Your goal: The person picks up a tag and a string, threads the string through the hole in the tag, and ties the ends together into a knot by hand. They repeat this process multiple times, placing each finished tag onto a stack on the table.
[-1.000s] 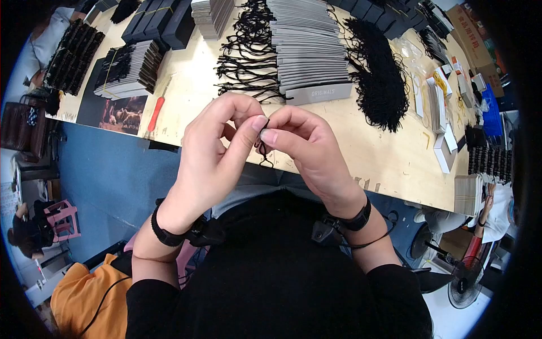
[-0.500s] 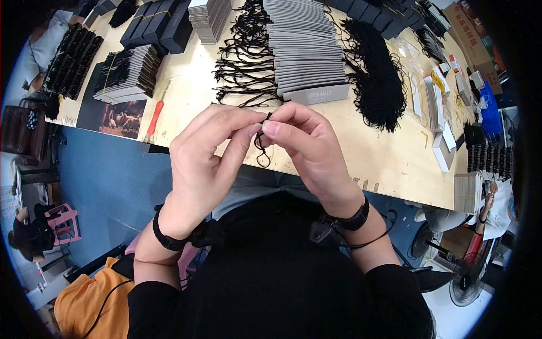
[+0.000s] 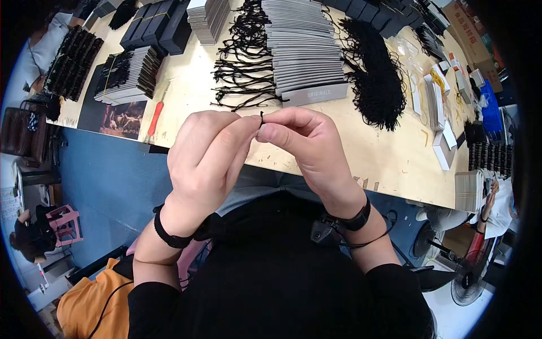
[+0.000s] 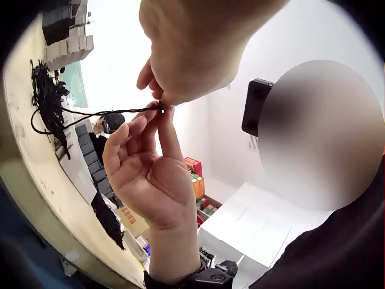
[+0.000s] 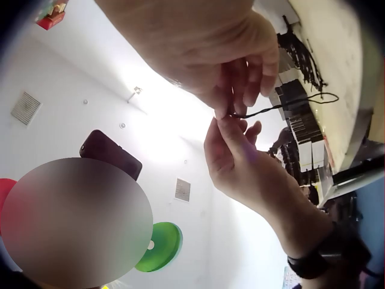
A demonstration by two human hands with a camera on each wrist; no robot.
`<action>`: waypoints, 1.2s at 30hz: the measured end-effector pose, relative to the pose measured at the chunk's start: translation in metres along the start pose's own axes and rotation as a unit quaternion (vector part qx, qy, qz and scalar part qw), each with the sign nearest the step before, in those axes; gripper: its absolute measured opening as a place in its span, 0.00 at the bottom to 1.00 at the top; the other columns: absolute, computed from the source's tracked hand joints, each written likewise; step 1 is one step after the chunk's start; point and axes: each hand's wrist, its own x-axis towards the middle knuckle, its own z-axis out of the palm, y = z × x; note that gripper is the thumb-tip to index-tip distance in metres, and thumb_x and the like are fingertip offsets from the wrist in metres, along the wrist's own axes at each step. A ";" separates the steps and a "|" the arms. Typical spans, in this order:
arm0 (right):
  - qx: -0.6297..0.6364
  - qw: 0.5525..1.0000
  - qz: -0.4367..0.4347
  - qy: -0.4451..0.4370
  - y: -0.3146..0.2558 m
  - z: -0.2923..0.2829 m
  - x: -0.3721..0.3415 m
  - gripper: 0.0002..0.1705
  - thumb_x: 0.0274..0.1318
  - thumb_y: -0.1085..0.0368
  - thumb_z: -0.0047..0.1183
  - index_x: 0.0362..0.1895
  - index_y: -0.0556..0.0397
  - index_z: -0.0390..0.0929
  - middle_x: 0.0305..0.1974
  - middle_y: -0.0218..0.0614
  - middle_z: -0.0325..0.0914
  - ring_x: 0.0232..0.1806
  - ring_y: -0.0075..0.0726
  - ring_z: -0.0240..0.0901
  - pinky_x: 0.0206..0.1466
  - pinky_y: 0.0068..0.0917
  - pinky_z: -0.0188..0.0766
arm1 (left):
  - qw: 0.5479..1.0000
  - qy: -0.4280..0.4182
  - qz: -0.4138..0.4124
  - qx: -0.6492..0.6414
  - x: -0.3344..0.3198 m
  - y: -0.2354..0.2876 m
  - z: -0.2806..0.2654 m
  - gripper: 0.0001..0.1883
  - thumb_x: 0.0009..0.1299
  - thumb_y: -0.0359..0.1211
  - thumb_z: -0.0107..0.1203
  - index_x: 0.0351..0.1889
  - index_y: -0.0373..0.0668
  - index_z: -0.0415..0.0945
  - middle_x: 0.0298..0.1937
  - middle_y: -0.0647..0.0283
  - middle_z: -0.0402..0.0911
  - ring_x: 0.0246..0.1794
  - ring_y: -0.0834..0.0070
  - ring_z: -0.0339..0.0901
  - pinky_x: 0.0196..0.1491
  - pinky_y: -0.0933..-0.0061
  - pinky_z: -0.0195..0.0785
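In the head view both hands meet near the table's front edge, fingertip to fingertip. My left hand (image 3: 206,158) pinches a thin black cord (image 3: 261,117), and its back faces up. Thumb and forefinger of my right hand (image 3: 313,150) pinch the same cord at a small knot-like spot. Most of the cord is hidden by the fingers from above. From the left wrist, the twisted black cord (image 4: 111,112) runs out from the fingertips into a loop. The right wrist view shows that loop (image 5: 328,98) as well, hanging free of the hands.
Behind the hands lies a long row of grey cards (image 3: 307,62) with black cords. A heap of black cords (image 3: 378,79) sits right of it. A red-handled tool (image 3: 155,117), a tied card stack (image 3: 127,76) and black boxes (image 3: 155,25) stand left.
My left hand has turned over, so more of its back shows. The small cord loop that dangled below the fingertips is now out of sight in the head view. The right hand stays nearly in place.
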 end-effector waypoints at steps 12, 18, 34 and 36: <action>0.014 0.995 -0.017 -0.095 -0.001 -0.005 0.004 0.09 0.51 0.70 0.53 0.36 0.62 0.73 0.34 0.36 0.75 0.36 0.21 0.71 0.42 0.16 0.68 | 0.898 -0.177 -0.247 -0.319 0.013 -0.007 -0.019 0.11 0.63 0.24 0.49 0.44 0.35 0.73 0.34 0.63 0.72 0.30 0.82 0.69 0.32 0.84 0.64; 0.019 0.992 0.038 -0.119 -0.012 -0.003 0.003 0.10 0.50 0.70 0.55 0.37 0.61 0.72 0.32 0.32 0.75 0.35 0.20 0.70 0.40 0.15 0.67 | 0.875 -0.248 -0.167 -0.381 0.019 -0.028 -0.019 0.13 0.62 0.28 0.52 0.45 0.37 0.74 0.32 0.64 0.71 0.30 0.82 0.69 0.32 0.85 0.64; 0.105 0.973 0.128 -0.161 -0.018 0.000 0.001 0.07 0.55 0.65 0.49 0.34 0.55 0.69 0.24 0.24 0.69 0.21 0.12 0.61 0.22 0.09 0.56 | 0.854 -0.171 -0.295 -0.392 0.017 -0.017 -0.022 0.03 0.61 0.24 0.53 0.31 0.33 0.73 0.30 0.62 0.75 0.26 0.83 0.72 0.26 0.87 0.67; 0.045 0.975 0.131 -0.172 -0.021 -0.002 0.000 0.08 0.56 0.64 0.48 0.36 0.55 0.68 0.21 0.20 0.66 0.17 0.09 0.53 0.18 0.09 0.47 | 0.833 -0.166 -0.314 -0.423 0.017 -0.018 -0.024 0.03 0.61 0.24 0.53 0.31 0.33 0.73 0.29 0.62 0.75 0.25 0.83 0.72 0.26 0.86 0.67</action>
